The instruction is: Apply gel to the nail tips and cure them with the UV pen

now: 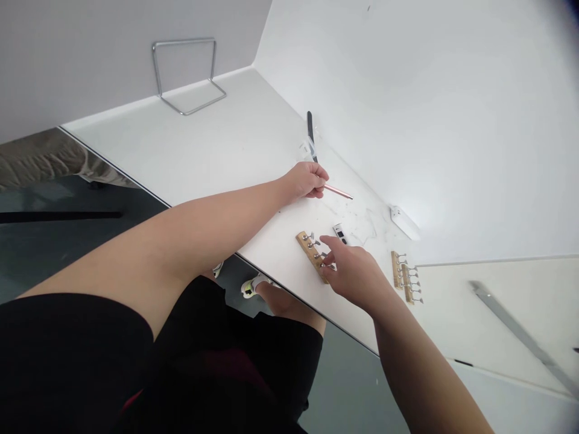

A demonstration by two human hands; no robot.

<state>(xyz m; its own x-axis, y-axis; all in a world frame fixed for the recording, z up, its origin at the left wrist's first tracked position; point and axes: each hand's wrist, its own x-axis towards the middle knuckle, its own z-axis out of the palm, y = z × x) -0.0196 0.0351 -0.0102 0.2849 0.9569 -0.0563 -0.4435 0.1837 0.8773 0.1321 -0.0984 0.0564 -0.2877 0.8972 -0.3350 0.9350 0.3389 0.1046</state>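
Observation:
My left hand [310, 181] is closed on a thin pink pen-like tool [338, 191], whose dark tip points right over the white table. My right hand [346, 265] is at a wooden block [310, 256] with several small metal pegs, its fingers apart beside the pegs at the block's right side. Whether a fingertip touches a peg is hard to tell. Just behind my right hand lies a small white device [340, 233] with a dark display.
Two more wooden blocks with metal pegs [402, 277] lie at the right. A white power strip [404, 222] sits by the wall. Behind my left hand are a black-handled item [310, 128] and clear plastic [306, 149]. A wire frame [196, 108] stands far left. A person's trousered leg [45, 158] shows beyond the table.

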